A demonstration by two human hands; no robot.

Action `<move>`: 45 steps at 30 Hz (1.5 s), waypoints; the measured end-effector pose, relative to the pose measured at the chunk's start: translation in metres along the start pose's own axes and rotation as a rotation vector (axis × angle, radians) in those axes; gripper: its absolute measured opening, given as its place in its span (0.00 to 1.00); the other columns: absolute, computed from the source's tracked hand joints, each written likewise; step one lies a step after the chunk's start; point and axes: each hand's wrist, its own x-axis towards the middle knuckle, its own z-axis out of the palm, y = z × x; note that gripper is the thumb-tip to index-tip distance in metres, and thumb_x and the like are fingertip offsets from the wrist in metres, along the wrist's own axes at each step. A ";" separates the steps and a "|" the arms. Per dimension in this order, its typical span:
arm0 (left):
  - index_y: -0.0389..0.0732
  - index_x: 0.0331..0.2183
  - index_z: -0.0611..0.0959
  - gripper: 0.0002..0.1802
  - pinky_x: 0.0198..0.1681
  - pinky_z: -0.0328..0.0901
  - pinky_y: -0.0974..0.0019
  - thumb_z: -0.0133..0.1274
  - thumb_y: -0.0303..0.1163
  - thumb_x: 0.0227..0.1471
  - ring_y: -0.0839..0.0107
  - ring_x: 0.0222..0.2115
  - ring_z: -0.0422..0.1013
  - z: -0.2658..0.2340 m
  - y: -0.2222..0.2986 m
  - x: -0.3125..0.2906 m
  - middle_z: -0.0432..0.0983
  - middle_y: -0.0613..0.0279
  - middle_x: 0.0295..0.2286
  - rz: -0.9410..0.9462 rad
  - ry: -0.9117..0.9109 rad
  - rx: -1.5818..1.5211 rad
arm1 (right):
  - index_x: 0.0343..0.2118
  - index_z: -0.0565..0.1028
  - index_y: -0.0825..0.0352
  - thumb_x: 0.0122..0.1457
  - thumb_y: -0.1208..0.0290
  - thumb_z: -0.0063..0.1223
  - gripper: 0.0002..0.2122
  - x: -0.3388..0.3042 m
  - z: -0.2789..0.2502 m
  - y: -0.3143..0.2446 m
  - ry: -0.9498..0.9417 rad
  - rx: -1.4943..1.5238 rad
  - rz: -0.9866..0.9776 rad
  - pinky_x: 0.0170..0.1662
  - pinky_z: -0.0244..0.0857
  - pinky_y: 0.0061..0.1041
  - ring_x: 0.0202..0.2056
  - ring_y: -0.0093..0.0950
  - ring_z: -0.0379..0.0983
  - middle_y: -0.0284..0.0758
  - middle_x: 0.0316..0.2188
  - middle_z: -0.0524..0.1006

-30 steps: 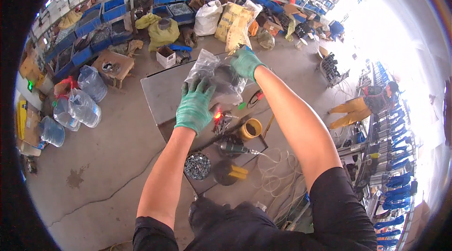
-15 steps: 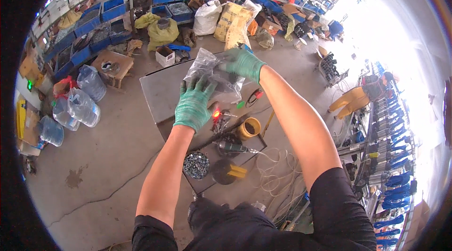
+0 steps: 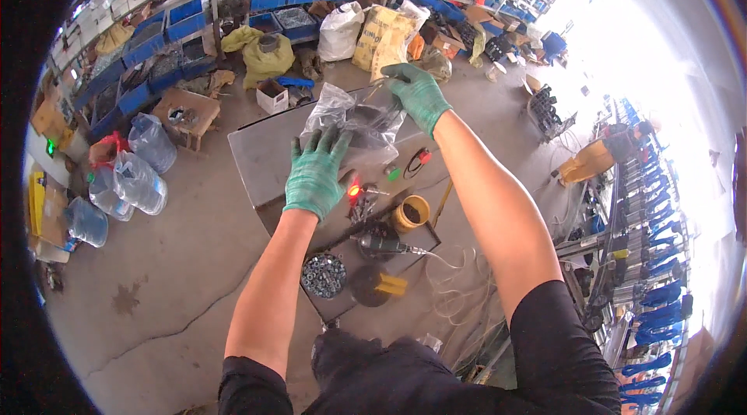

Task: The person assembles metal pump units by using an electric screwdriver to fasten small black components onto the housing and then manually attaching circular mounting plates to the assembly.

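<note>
Head view: hands (image 3: 313,179) (image 3: 421,99) seemingly touch clear bag (image 3: 369,137).

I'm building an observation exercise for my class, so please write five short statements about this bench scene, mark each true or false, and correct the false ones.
1. The left hand and right hand are gloved in green. True.
2. The power tool lies nearer the body than the clear bag. True.
3. The right hand is on the power tool. False: it is up by the clear bag.
4. The metal parts lie left of the yellow tub. True.
5. The yellow tub is empty. False: it has dark contents.
</note>
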 end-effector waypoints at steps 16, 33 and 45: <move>0.49 0.67 0.63 0.47 0.69 0.45 0.34 0.63 0.47 0.51 0.51 0.65 0.57 0.000 0.007 0.002 0.62 0.53 0.64 -0.040 -0.011 0.005 | 0.43 0.80 0.66 0.61 0.74 0.58 0.09 -0.029 -0.026 -0.014 0.142 0.714 0.026 0.23 0.64 0.24 0.20 0.23 0.70 0.32 0.28 0.78; 0.34 0.54 0.79 0.19 0.53 0.68 0.61 0.52 0.28 0.63 0.65 0.44 0.74 0.027 0.039 -0.039 0.79 0.57 0.47 0.069 0.296 -0.590 | 0.55 0.75 0.66 0.67 0.64 0.53 0.16 -0.356 -0.098 0.072 0.251 0.722 0.563 0.26 0.67 0.19 0.23 0.15 0.70 0.30 0.34 0.79; 0.43 0.48 0.82 0.20 0.51 0.68 0.57 0.53 0.49 0.64 0.64 0.45 0.75 0.166 0.404 -0.229 0.81 0.60 0.42 -0.508 -1.587 -1.350 | 0.48 0.70 0.65 0.68 0.67 0.51 0.10 -0.631 -0.111 0.161 0.978 0.084 0.506 0.44 0.69 0.47 0.42 0.57 0.75 0.54 0.38 0.79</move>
